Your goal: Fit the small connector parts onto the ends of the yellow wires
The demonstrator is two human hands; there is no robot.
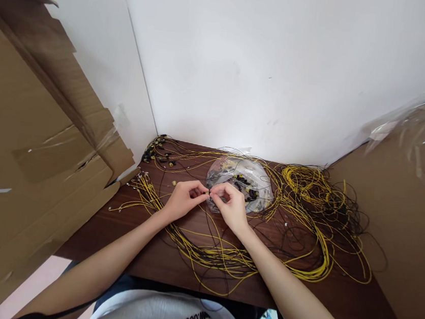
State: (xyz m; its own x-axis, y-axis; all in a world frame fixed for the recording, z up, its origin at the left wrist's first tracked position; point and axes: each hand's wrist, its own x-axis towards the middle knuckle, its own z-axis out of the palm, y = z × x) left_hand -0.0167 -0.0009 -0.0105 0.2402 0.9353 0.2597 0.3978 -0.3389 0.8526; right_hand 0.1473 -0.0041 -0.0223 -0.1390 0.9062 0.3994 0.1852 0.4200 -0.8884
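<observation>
My left hand (188, 198) and my right hand (229, 205) meet above the middle of the dark brown table (125, 249). Each has thumb and forefinger pinched, and a tiny dark and yellow piece shows between the fingertips; its shape is too small to make out. Just behind my right hand lies a clear plastic bag (265, 186) with black and yellow small parts. A bundle of yellow and black wires (201, 255) curves beneath my forearms. Its left ends carry small whitish tips (142, 176).
Black connectors (159, 151) on wires lie at the back left. Tangled yellow wires (305, 185) are heaped at the right. Large cardboard boxes (36, 160) (403, 202) flank the table on both sides. A white wall (245, 71) rises behind it.
</observation>
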